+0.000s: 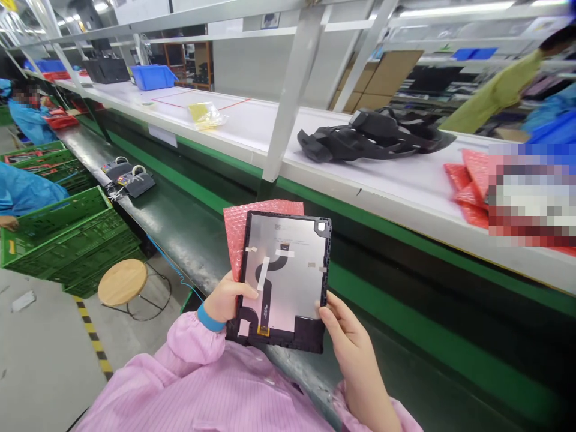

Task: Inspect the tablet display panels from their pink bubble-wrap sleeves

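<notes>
I hold a tablet screen panel [288, 264] upright in front of me, its grey back with a black flex cable and white tape strips facing me. My left hand [227, 298] grips its lower left edge. A red bubble-wrap bag [238, 231] sits behind the panel on the left side, seemingly held along with it. My right hand [346, 342] holds the lower right corner, thumb on the panel's face. Both wrists wear pink sleeves.
A dark green conveyor belt [180, 228] runs below, carrying a dark device with tape rolls [128, 177]. On the white shelf [279, 129] lie black straps [373, 138], red bags [468, 180] and a blue bin [153, 77]. Green crates [67, 240] and a wooden stool [122, 282] stand left. Other people work nearby.
</notes>
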A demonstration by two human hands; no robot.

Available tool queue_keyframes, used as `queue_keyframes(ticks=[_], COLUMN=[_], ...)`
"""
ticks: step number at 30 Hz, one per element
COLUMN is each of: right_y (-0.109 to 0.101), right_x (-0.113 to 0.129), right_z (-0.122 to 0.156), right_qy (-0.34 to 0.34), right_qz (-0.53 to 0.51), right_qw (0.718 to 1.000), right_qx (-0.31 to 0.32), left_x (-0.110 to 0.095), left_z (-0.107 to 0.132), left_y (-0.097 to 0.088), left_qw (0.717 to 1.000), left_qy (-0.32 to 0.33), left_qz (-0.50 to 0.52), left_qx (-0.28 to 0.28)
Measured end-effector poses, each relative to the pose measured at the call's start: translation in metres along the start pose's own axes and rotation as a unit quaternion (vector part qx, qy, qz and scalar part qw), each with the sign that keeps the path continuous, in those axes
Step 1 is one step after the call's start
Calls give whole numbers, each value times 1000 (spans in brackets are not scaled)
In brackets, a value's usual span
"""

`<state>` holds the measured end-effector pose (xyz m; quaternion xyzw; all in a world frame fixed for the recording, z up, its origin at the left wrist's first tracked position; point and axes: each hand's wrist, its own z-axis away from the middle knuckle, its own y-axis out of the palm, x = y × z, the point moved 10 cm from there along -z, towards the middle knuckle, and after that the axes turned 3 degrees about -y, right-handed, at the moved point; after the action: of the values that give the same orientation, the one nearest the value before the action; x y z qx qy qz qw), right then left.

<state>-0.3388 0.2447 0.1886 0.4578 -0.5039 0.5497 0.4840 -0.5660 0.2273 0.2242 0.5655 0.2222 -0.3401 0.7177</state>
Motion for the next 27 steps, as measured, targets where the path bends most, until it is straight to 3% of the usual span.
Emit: queue_keyframes(ticks=[8, 14, 17, 20, 23, 27], right_y=[-12, -21, -34, -75, -141, -226], right_x=[39, 27, 18, 25, 51, 106], right_z=[-2, -7, -13, -25, -36, -41], right_qy=[-100, -100, -87, -109, -163, -242], right_qz=[8, -3, 21, 56, 89, 208], right_qw=[995, 995, 996, 990, 968, 901], right_qx=[10, 16, -2, -71, -170, -295], left_x=[10, 21, 29, 52, 87, 125], left_z=[-19, -25, -32, -51, -84, -113], left_y=[6, 8, 0, -23, -56, -104], left_qw=[999, 997, 994, 985, 969, 955], left_qy=[-22, -57, -82, -144, -209, -223], left_qz=[-23, -26, -24, -34, -65, -105], left_qx=[-10, -44, -64, -85, -118, -164])
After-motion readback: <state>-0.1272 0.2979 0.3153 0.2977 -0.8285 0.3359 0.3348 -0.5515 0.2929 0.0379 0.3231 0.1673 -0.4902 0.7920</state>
